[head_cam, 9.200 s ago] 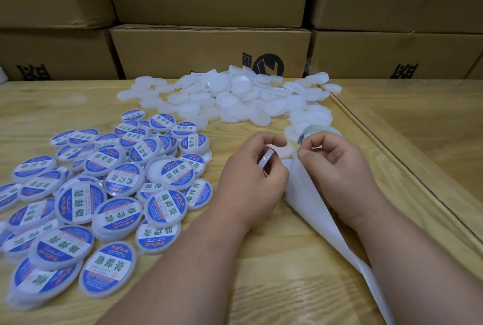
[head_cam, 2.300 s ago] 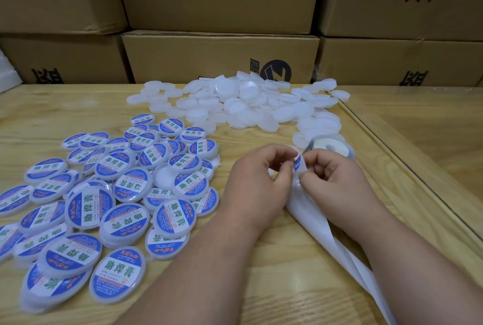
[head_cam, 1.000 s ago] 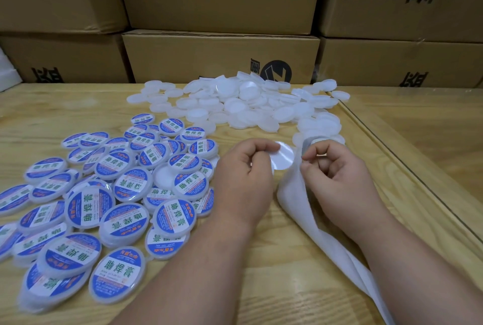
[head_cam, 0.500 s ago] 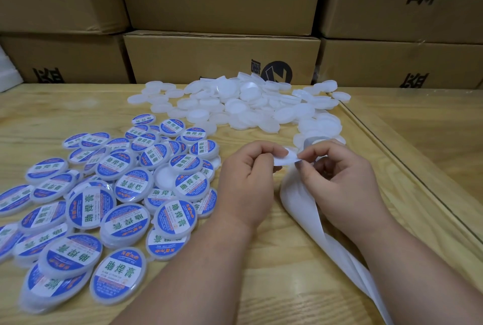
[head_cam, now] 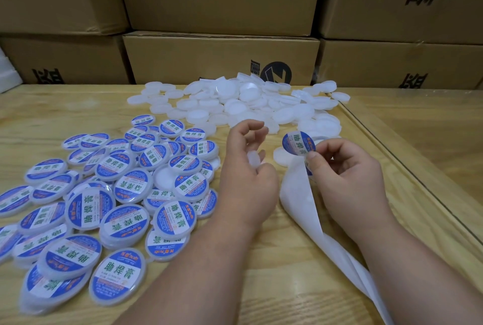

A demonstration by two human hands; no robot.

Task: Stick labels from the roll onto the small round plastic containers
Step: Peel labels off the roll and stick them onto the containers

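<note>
Several stacked cardboard boxes [head_cam: 219, 58] back a wooden tabletop [head_cam: 287, 259] carrying one pile of labelled containers [head_cam: 125, 199] at left and one of plain white containers [head_cam: 235, 105] beyond. White backing strip [head_cam: 300, 207] trails toward the near right edge. Right hand [head_cam: 345, 175]: grip pinching a blue round label [head_cam: 298, 143]; left hand [head_cam: 248, 167]: grip curled round a small white container [head_cam: 253, 158].

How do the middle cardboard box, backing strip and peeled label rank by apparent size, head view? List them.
1. middle cardboard box
2. backing strip, nearer the camera
3. peeled label, in the right hand
</note>
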